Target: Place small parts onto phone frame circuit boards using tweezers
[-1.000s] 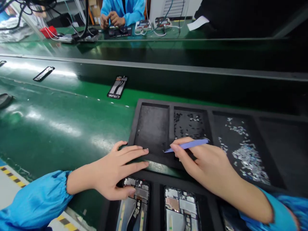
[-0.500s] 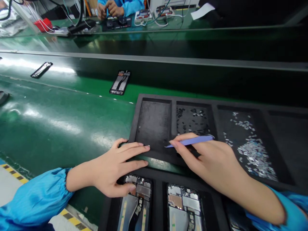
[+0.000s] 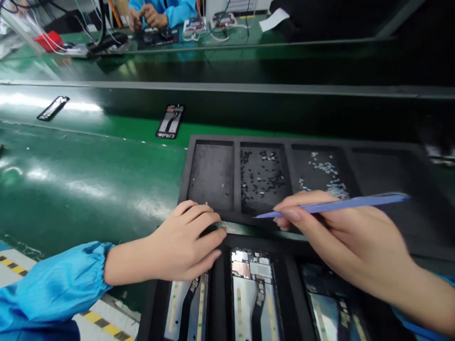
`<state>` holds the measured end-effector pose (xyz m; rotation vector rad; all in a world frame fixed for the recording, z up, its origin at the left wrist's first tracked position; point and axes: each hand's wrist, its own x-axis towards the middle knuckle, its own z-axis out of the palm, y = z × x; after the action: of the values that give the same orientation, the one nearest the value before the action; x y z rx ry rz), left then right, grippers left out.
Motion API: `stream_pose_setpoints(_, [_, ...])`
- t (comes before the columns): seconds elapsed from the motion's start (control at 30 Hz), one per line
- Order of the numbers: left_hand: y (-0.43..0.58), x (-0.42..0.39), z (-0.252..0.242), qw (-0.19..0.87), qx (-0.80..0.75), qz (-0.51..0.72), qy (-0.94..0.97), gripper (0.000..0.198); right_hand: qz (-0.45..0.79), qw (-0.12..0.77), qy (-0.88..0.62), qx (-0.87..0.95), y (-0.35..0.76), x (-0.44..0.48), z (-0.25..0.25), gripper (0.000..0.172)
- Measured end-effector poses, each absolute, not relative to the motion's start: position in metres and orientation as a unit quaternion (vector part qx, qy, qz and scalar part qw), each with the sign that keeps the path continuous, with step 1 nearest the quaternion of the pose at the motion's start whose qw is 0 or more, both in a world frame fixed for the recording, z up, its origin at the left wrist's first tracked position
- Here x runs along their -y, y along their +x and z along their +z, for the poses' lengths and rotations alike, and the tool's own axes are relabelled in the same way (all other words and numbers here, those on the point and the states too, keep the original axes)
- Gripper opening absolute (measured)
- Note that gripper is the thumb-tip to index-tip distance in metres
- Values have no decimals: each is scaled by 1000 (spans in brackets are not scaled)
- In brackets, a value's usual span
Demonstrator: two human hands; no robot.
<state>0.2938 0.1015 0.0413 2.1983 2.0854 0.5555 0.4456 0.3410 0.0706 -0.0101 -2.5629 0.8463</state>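
Our right hand (image 3: 350, 241) pinches what looks like slim blue tweezers (image 3: 341, 204), their tip over a black foam tray (image 3: 263, 141). Our left hand (image 3: 185, 241) rests on the tray's front edge, just above open phone frames (image 3: 254, 293) lying in compartments.

My tweezers (image 3: 355, 202) look like smooth blue plastic, the tray (image 3: 209, 177) is matt black foam, the conveyor belt (image 3: 88, 189) is glossy green, and my sleeve (image 3: 53, 284) is sheeny cloth.

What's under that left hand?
The left hand rests on the front edge of the black foam tray, hiding what's directly beneath. A phone frame shows below it, its top end covered.
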Motion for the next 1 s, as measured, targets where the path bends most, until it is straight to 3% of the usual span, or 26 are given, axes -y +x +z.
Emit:
stream_pose_setpoints(0.1, [280,-126,36,7,-737,175,653,29,318,225,-70,918,442,-345,59,42])
stream_pose_setpoints(0.3, [237,-158,24,-18,-799,135,586,19,371,221,-64,900,401,-345,37,30])
stream_pose_setpoints(0.63, [218,-187,30,78,-718,123,681,14,461,252,-182,831,396,-337,23,53])
stream_pose_setpoints(1.0, [218,-187,22,74,-699,130,699,18,544,260,-182,777,391,-338,23,62])
